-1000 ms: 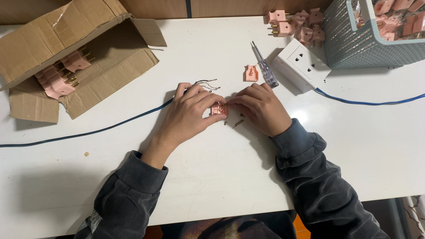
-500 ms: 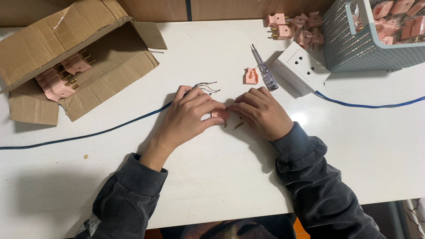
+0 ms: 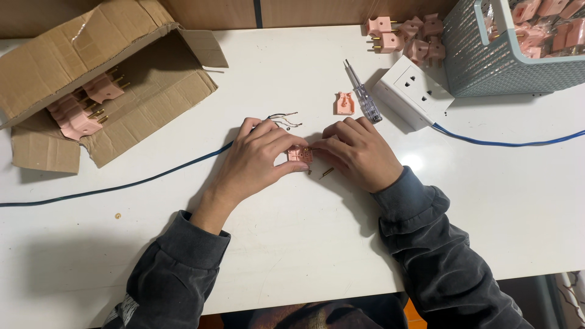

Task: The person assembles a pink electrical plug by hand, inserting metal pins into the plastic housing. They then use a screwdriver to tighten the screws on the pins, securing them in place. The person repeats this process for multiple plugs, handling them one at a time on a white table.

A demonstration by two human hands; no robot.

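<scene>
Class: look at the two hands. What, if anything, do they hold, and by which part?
Both the left hand and the right hand pinch a small pink plug half by its side edges, low on the white table.

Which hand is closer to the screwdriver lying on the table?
The right hand. Its fingers lie just below the screwdriver, near its tip. The left hand is farther off, down and to the left, pinching the small pink plug part.
</scene>
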